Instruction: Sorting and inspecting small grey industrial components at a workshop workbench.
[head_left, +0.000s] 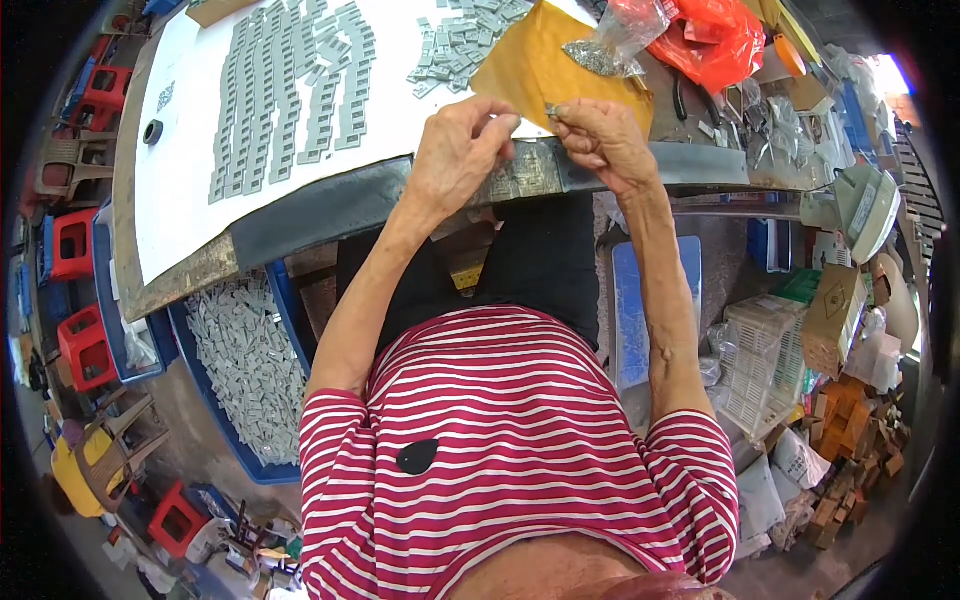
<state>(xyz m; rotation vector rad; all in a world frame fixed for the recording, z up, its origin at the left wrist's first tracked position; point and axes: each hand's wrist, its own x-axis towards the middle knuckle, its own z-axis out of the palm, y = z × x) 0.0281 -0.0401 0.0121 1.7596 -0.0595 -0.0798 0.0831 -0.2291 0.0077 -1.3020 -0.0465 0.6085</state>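
Above the table's near edge, my right hand point(608, 148) pinches a small grey metal part point(551, 111) between thumb and fingertips. My left hand point(458, 152) is just left of it, fingers curled and thumb pressed toward the forefinger; whatever may be in that pinch is too small to make out. Under and beyond both hands lies a yellow-brown paper sheet point(530, 60). A plastic bag of small metal bits point(603, 57) rests on its far right part. To the left, rows of flat grey metal pieces point(322, 135) cover the white sheet, with a loose heap of similar pieces point(455, 58) beyond.
A red plastic bag point(710, 40) and pliers point(681, 100) lie at the table's right. A black ring point(152, 131) sits far left. Below the table, a blue bin point(180, 335) holds many grey pieces. White crates point(765, 365) and cartons point(838, 315) stand on the right.
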